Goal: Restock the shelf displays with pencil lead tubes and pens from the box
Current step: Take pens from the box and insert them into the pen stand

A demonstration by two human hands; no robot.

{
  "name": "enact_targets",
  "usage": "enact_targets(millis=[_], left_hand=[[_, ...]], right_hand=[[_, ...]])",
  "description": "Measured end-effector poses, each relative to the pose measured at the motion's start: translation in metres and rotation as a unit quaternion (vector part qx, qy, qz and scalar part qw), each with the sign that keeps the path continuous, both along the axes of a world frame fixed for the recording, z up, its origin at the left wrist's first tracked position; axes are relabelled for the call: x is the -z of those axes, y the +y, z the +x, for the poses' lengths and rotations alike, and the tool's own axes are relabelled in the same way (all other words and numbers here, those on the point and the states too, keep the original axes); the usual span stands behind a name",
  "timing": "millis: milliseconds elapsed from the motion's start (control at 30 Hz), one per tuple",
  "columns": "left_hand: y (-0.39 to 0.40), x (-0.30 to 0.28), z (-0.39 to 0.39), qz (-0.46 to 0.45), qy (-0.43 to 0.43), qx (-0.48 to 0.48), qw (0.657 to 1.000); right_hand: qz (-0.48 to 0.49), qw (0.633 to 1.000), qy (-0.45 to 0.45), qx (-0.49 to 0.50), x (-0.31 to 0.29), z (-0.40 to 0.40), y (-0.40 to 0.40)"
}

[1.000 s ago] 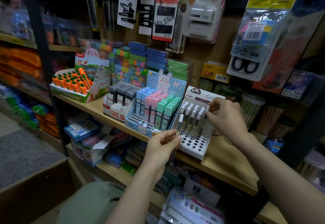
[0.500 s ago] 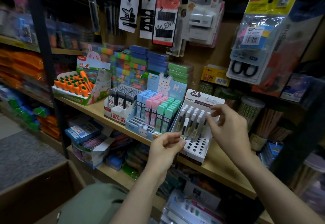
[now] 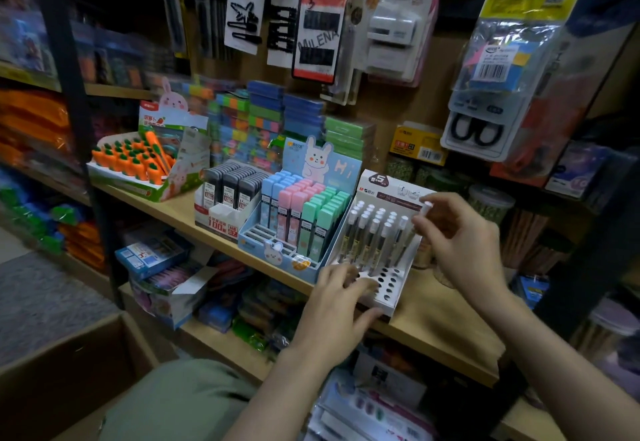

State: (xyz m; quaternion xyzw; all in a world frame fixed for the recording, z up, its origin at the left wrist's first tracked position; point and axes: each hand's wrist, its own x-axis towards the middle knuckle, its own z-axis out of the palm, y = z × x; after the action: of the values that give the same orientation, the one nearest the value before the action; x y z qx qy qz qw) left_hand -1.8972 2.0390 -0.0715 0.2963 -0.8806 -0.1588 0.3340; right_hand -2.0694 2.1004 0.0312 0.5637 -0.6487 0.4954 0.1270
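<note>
Restocking's mid-step: right hand (image 3: 460, 243) pinches a lead tube (image 3: 423, 215) at the rack's (image 3: 389, 297) two o'clock, left hand (image 3: 341, 297) rests open, next probably slotting it in.

Two hands were in view: the left hand (image 3: 334, 297) at about 6 o'clock and the right hand (image 3: 460, 240) at 4 o'clock. Four display boxes sat along the wooden shelf (image 3: 433, 323): a carrot-themed box (image 3: 138, 188) at 9 o'clock, a box of dark lead cases (image 3: 221, 214), a blue bunny box (image 3: 294, 260) holding cases in three colours, and a white holed stand (image 3: 388, 288) of white-capped lead tubes (image 3: 375, 243), roughly twenty, exact count unclear. One cardboard box (image 3: 52, 378) stood at 8 o'clock.
</note>
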Motion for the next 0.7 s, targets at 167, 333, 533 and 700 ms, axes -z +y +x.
enact_targets(millis=[167,333,533,700], left_hand=[[-0.003,0.006,0.004,-0.031,-0.029,-0.014,0.999],[-0.003,0.008,0.004,-0.034,-0.028,-0.017,0.999],[-0.004,0.008,0.003,-0.035,-0.034,-0.022,0.999],[-0.005,0.009,0.005,-0.036,-0.03,-0.016,0.999]], right_hand=[[-0.017,1.0,-0.008,-0.005,0.021,0.001,-0.01],[0.004,1.0,-0.005,0.01,0.021,-0.001,-0.012],[0.033,0.998,0.043,0.035,0.008,-0.002,-0.023],[0.04,0.997,0.05,0.032,0.017,0.003,-0.029]])
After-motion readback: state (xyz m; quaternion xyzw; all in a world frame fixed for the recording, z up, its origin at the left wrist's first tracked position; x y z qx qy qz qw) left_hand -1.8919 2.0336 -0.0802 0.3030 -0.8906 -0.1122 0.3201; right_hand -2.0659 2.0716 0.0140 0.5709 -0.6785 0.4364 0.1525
